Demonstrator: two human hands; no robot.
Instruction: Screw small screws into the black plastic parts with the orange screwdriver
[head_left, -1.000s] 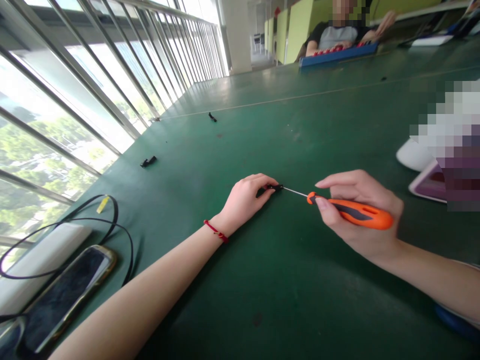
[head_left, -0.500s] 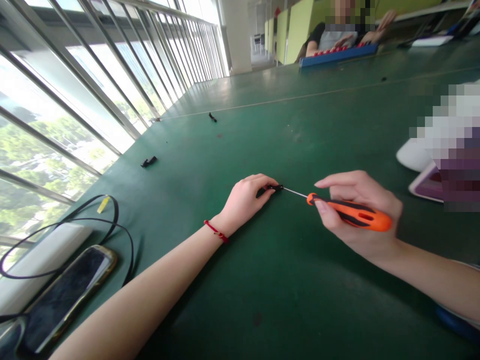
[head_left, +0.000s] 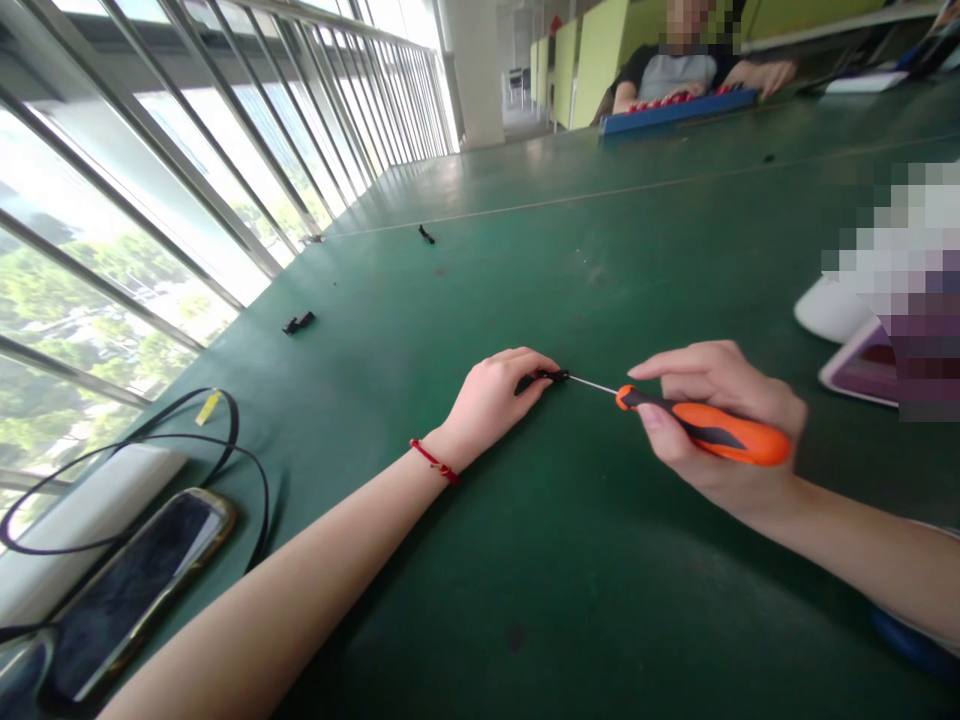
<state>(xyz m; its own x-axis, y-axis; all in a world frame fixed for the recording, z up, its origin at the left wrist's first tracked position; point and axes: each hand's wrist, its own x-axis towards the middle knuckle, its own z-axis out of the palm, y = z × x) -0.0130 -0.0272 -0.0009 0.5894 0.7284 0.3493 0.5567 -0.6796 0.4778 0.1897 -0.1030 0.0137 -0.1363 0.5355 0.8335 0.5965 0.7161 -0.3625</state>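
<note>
Thumb and fingers of my left hand pinch a small black part down on the green table. An orange and black screwdriver lies across my right hand, held at the handle by the thumb and curled fingers, while the index finger is stretched out above it. Its thin shaft points left, and the tip touches the right end of the black part. A red bracelet circles my left wrist.
Two small black pieces lie toward the left and back. A phone, a white box-like object and a black cable are at the lower left. Across the table, a person sits behind a blue tray.
The screwdriver handle has turned about its axis in my right hand. My left hand stays almost still. The person across the table has lowered a hand to the tabletop.
</note>
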